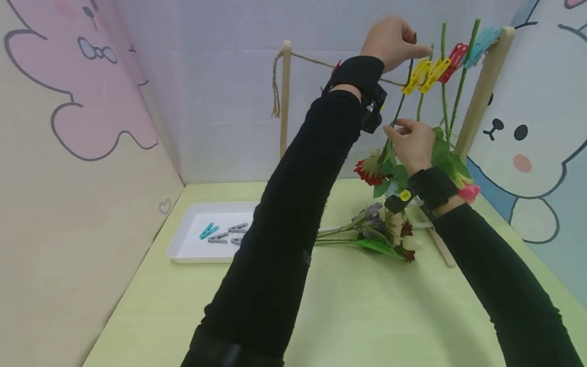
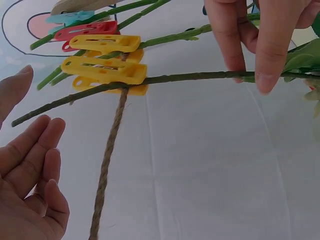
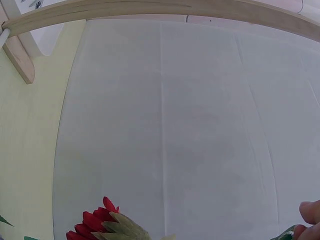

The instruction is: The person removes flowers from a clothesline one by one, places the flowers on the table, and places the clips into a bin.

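A red flower (image 1: 368,171) hangs head down, its dark green stem (image 2: 190,76) held to a twine rope (image 2: 107,160) by a yellow clothespin (image 2: 104,69). My left hand (image 1: 392,43) is raised at the stem's upper end, thumb and fingers spread around it with a gap in the left wrist view (image 2: 32,175). Lower down, my right hand (image 1: 412,145) pinches the same stem just above the leaves. A second yellow clothespin (image 1: 434,75), a red clothespin (image 1: 454,62) and a blue clothespin (image 1: 481,46) hold other stems beside it.
Wooden posts (image 1: 285,97) carry the rope. On the table, a white tray (image 1: 192,255) holds grey clothespins (image 1: 218,238) and a teal clothespin (image 1: 208,231), partly behind my left arm. Several loose flowers (image 1: 390,229) lie below my right hand. A pink flower (image 1: 470,192) hangs at the right.
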Available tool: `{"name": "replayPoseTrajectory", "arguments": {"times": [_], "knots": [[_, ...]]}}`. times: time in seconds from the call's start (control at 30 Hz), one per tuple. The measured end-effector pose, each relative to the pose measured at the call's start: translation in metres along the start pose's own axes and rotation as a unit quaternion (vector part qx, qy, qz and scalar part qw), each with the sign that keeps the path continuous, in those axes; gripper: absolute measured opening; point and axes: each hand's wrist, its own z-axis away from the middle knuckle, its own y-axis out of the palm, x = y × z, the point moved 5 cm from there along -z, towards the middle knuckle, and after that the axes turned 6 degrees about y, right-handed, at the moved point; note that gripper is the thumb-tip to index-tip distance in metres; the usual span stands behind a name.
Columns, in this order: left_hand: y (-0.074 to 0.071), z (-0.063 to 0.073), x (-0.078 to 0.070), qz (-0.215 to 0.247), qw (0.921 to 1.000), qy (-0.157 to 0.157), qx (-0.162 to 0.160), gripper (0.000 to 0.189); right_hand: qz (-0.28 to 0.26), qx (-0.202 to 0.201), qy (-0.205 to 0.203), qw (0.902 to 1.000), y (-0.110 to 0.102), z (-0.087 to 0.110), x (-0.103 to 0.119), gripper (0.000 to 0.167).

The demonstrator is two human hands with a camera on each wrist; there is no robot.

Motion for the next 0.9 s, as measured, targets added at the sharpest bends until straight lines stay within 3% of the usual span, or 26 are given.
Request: {"name": "replayPoseTrajectory", "arguments": {"times": [0.1, 0.3, 0.47, 0.73, 0.9], "knots": [[0.007, 0.001, 0.002, 0.004, 0.9999, -0.004, 0.010, 0.038, -0.002, -0.020, -0.006, 0.9998, 0.002, 0.000, 0.001, 0.042], [0.014, 0.000, 0.004, 0.004, 0.9995, -0.030, 0.011, 0.023, -0.019, -0.037, -0.013, 0.9991, 0.006, -0.001, 0.004, 0.036], [0.022, 0.002, 0.004, -0.001, 0.9982, -0.054, 0.028, 0.034, -0.025, -0.043, -0.011, 0.9987, 0.006, 0.000, 0.003, 0.036], [0.026, 0.004, 0.000, 0.017, 0.9988, -0.039, 0.025, 0.027, -0.062, -0.061, -0.015, 0.9961, 0.006, -0.001, -0.002, 0.034], [0.029, 0.005, -0.004, 0.043, 0.9979, -0.043, 0.023, 0.029, -0.041, -0.089, -0.020, 0.9950, 0.002, -0.003, -0.005, 0.031]]}}
